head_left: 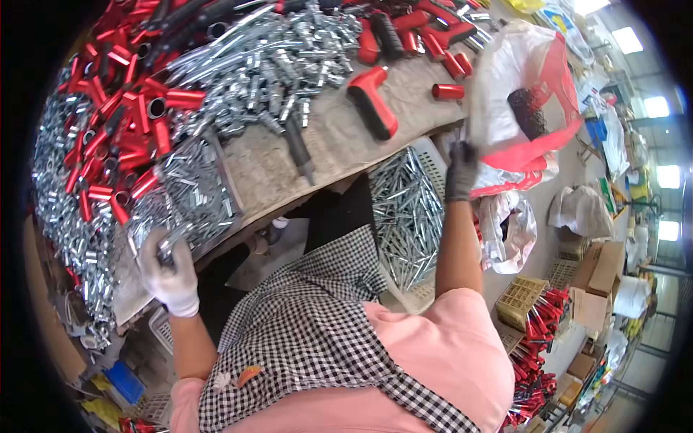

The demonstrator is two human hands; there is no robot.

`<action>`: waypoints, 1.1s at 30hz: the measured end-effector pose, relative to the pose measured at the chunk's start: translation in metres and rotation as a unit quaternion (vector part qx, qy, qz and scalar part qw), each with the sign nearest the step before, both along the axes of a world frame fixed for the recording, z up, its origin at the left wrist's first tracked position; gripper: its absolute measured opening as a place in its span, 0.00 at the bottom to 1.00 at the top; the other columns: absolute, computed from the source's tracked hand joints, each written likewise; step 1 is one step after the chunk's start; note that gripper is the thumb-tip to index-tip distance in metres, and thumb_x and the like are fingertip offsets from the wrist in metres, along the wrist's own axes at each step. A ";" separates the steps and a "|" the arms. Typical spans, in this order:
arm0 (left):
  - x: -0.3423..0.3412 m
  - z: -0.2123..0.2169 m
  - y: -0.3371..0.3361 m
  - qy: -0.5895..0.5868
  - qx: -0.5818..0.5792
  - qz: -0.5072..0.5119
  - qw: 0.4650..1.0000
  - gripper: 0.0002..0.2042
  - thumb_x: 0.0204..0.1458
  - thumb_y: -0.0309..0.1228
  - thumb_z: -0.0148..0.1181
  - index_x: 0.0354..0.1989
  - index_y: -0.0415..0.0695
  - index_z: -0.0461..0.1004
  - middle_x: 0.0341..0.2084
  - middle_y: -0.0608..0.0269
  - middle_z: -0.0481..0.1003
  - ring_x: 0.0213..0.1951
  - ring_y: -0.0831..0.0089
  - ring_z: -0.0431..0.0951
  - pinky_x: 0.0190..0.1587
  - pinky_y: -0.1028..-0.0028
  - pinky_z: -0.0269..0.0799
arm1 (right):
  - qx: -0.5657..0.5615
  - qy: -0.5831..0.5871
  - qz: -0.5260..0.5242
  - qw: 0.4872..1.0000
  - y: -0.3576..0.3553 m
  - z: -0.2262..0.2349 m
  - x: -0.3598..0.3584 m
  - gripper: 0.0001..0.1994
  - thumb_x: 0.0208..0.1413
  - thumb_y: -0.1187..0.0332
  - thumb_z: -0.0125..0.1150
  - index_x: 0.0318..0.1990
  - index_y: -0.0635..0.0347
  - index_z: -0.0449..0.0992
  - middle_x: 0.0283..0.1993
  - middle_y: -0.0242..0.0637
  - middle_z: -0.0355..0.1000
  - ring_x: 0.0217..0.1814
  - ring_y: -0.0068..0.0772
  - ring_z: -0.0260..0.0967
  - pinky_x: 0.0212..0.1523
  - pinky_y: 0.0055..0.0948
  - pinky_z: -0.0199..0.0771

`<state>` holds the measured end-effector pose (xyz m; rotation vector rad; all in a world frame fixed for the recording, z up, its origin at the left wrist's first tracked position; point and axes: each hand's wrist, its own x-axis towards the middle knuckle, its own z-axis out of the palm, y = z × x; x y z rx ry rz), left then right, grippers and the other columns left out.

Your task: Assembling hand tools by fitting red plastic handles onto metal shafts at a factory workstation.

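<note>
My left hand, in a white glove, is at the near left edge of the workbench. Its fingers curl around a small shiny metal part, beside a tray of small metal pins. My right hand, in a dark grey glove, is beside the bench's right end, next to a white and red woven sack. Motion smears its fingers, so I cannot make out what they hold. On the bench lie a red and black pistol-shaped handle and a black tapered handle.
Heaps of silver metal fittings and red tubes cover the bench's left and back. A crate of long metal rods stands below its front edge. At right are a smaller white sack, a yellow crate and red-handled tools.
</note>
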<state>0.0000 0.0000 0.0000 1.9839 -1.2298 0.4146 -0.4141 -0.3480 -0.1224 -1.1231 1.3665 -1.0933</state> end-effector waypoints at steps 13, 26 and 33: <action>-0.008 -0.012 0.001 0.023 0.035 0.076 0.996 0.17 0.47 0.19 0.54 0.48 0.33 0.72 0.36 0.54 0.75 0.38 0.65 0.74 0.48 0.68 0.69 | 0.252 0.520 0.117 0.808 -0.077 -0.232 0.002 0.67 0.28 0.31 0.71 0.70 0.68 0.47 0.74 0.53 0.47 0.77 0.52 0.43 0.75 0.39 0.43; -0.008 -0.012 -0.012 -0.061 0.064 0.121 0.989 0.17 0.48 0.22 0.54 0.47 0.30 0.73 0.35 0.51 0.77 0.37 0.60 0.75 0.48 0.65 0.70 | 0.247 0.594 0.135 0.754 -0.071 -0.245 -0.001 0.48 0.42 0.37 0.61 0.71 0.50 0.56 0.75 0.48 0.46 0.77 0.51 0.38 0.74 0.55 0.32; -0.011 -0.006 -0.013 -0.092 0.075 0.132 0.984 0.17 0.47 0.25 0.55 0.46 0.30 0.74 0.35 0.49 0.77 0.36 0.57 0.76 0.47 0.63 0.70 | 0.399 0.413 0.378 0.726 -0.122 -0.170 0.002 0.55 0.27 0.36 0.72 0.68 0.48 0.61 0.75 0.51 0.46 0.77 0.52 0.40 0.75 0.45 0.44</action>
